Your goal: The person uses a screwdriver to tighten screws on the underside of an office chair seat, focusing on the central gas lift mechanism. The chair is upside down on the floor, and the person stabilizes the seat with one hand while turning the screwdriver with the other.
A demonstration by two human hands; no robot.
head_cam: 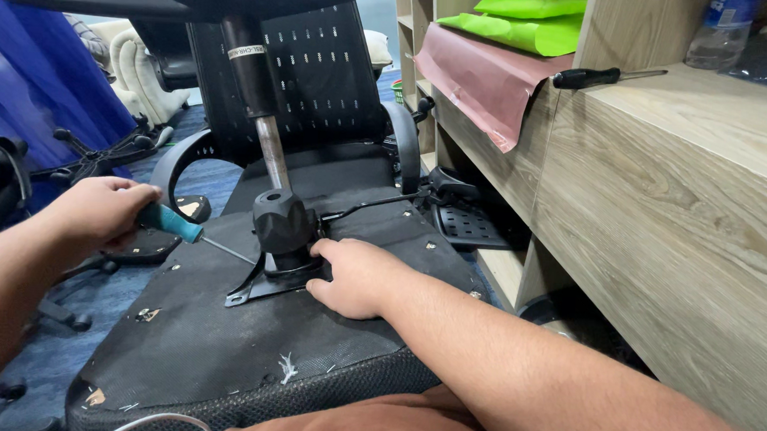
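Observation:
An office chair lies overturned, the black underside of its seat facing up. A black tilt mechanism with a metal plate is bolted to it, and a gas-lift column rises from it. My left hand is shut on a screwdriver with a teal handle, its thin shaft pointing right at the plate's base. My right hand rests on the seat against the right side of the mechanism, fingers pressed at the plate. A black lever rod sticks out to the right.
A wooden shelf unit stands close on the right, with a black-handled screwdriver, pink and green sheets and a plastic bottle on it. Chair bases with castors and a blue fabric panel lie left.

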